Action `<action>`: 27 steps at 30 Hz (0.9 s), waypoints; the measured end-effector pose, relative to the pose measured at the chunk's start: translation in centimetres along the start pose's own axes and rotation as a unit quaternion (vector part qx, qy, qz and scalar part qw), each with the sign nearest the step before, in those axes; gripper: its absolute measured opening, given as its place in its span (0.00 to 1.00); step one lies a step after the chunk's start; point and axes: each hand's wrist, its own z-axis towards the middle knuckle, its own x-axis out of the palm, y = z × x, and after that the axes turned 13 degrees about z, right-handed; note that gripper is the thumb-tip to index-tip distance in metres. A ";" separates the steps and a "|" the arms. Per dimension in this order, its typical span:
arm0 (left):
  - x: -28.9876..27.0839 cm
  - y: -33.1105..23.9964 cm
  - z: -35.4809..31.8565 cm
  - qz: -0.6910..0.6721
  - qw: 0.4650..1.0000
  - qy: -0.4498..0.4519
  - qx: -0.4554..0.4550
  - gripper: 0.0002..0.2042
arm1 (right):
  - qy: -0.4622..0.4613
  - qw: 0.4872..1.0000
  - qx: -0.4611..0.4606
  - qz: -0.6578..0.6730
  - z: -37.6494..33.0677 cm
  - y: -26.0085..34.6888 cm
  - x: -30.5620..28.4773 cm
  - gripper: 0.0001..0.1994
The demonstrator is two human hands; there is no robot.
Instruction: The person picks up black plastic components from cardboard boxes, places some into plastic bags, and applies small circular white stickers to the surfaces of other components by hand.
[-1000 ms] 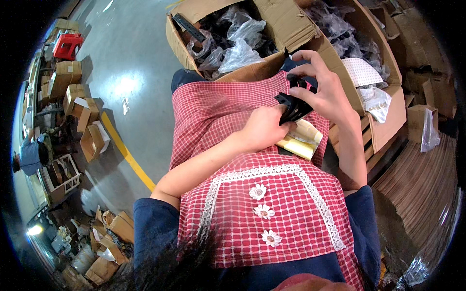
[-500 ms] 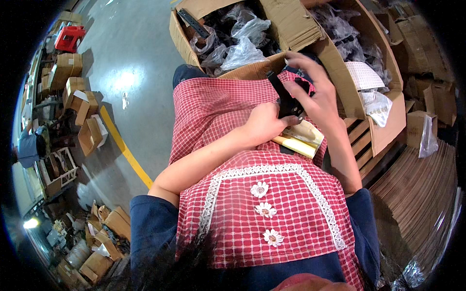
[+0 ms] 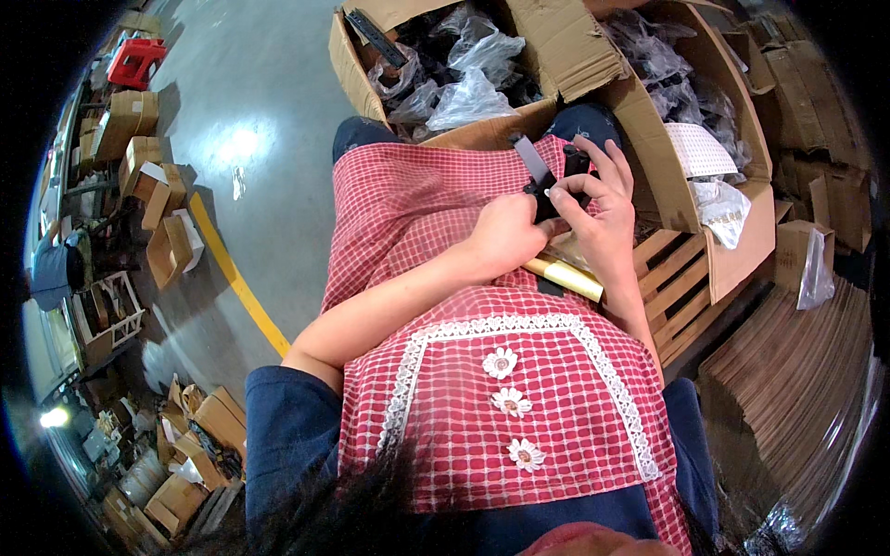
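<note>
Over my lap, my left hand (image 3: 508,233) is closed round the lower end of a black strip-like part (image 3: 532,159). The strip's flat upper length points away from me and catches a grey shine. My right hand (image 3: 601,208) pinches with thumb and forefinger at the same black part, close to a small pale spot; its other fingers are raised and curled. More black pieces show between the hands, but the fingers hide how they join. Just below the hands, a yellow tube-like roll (image 3: 567,278) and a clear plastic piece lie on my red checked apron (image 3: 399,204).
An open carton (image 3: 547,116) with clear bags and black parts stands beyond my knees. Another open carton (image 3: 742,208) is at right, beside a wooden pallet (image 3: 672,287) and stacked cardboard (image 3: 788,371). Boxes (image 3: 171,250) and a red plastic item (image 3: 136,63) line the left.
My right hand has come down and closer to my left, its thumb and forefinger now at the black part. The strip has tilted, so its flat face shows grey.
</note>
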 end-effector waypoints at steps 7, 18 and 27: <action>-0.5 -0.6 -0.3 0.019 1.000 -0.008 -0.001 0.18 | -0.020 0.996 -0.057 -0.067 0.1 0.1 0.5 0.05; -0.1 0.0 -0.1 -0.044 0.999 0.005 -0.020 0.19 | -0.006 0.978 -0.083 -0.193 1.6 0.8 -1.2 0.14; -0.2 0.1 -0.1 -0.090 0.995 0.020 -0.023 0.17 | 0.010 0.999 0.003 0.038 1.7 -0.5 -1.0 0.28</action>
